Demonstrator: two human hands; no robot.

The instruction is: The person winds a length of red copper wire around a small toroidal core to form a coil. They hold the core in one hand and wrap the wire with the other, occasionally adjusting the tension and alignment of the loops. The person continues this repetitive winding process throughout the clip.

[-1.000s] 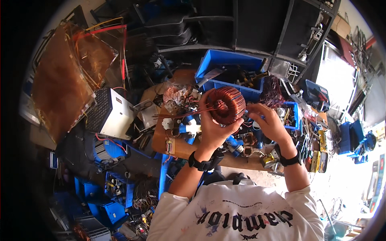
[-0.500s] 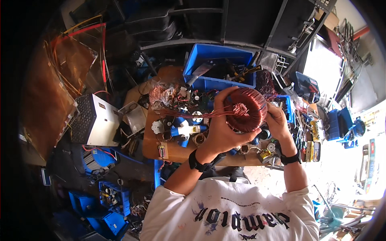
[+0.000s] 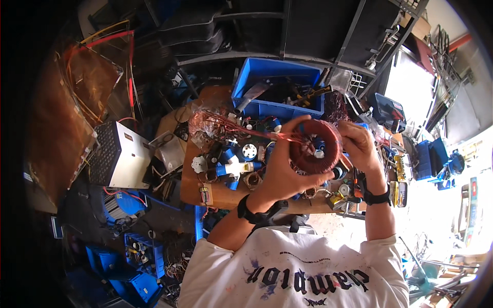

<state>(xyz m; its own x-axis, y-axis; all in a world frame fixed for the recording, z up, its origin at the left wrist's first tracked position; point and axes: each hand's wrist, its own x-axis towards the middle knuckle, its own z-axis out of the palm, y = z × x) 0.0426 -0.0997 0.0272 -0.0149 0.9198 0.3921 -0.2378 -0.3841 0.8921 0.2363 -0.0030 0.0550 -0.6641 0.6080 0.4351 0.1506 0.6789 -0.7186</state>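
A ring-shaped coil [image 3: 335,146] of reddish copper wire is held above the workbench, its round hole facing me. My left hand [image 3: 281,172] is closed around the coil's left side, thumb along the lower edge. Long strands of copper wire [image 3: 251,132] run leftward from the hole, passing over the left hand's fingers. At the coil's right edge, my right hand [image 3: 361,146] has its fingers bent and pinched together; whatever lies between them is too small to make out. Through the hole, small parts on the bench show.
The wooden bench [image 3: 226,193] is crowded with small parts. A blue bin [image 3: 280,109] with hand tools stands at its back. On the bench are a clear plastic bag [image 3: 201,123] and a blue-and-white cross-shaped part [image 3: 236,167]. A white metal box [image 3: 123,159] stands at the left.
The coil has turned so its hole faces me more squarely. Its trailing wires have swung upward at the left. My right hand has moved slightly up and right.
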